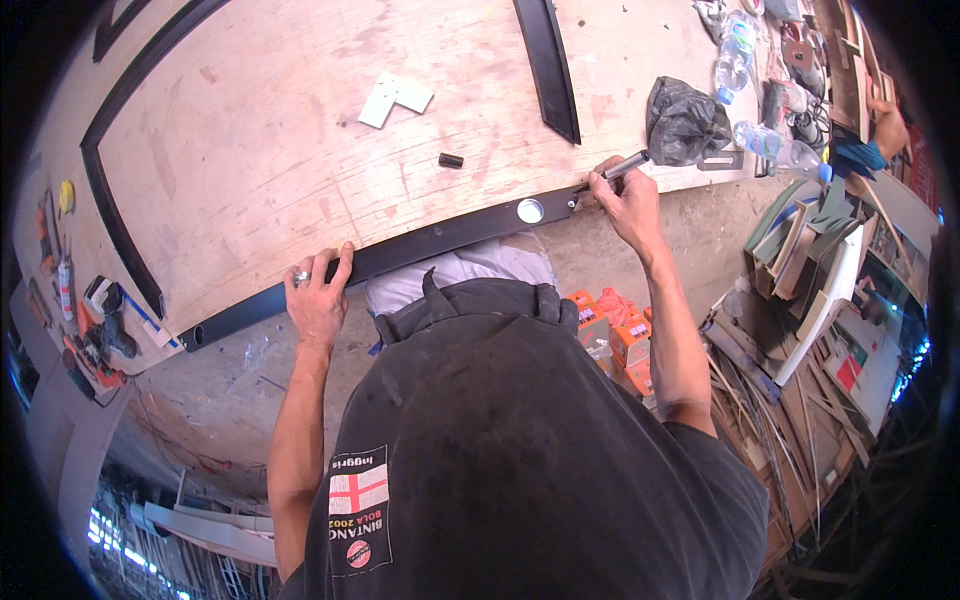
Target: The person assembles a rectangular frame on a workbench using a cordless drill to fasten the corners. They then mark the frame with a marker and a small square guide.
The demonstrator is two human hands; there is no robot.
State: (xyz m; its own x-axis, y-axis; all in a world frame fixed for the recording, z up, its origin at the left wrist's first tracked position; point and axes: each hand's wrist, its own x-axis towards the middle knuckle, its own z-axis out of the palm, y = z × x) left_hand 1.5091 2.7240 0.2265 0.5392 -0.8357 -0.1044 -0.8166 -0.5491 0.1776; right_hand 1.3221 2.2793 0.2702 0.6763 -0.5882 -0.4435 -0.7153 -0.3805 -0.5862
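A long black bar [430,238] lies along the near edge of the wooden board, with a round hole near its right end. My left hand [318,292], a ring on one finger, grips the bar left of its middle, fingers over the top. At the bar's right end, my right hand [632,205] pinches a slim grey pen-like tool [627,165], whose rear points up and right. Its tip is hard to make out near the bar's end. Beyond the bar lie a short black cylinder [451,160] and a white L-shaped piece [394,99].
Black frame pieces [548,75] lie on the board [280,130]. To the right are a crumpled black bag [686,122] and plastic bottles [735,55]. Hand tools [105,340] crowd the left edge. Orange boxes [630,345] and wood offcuts [775,400] sit below. Another person's arm [886,130] shows far right.
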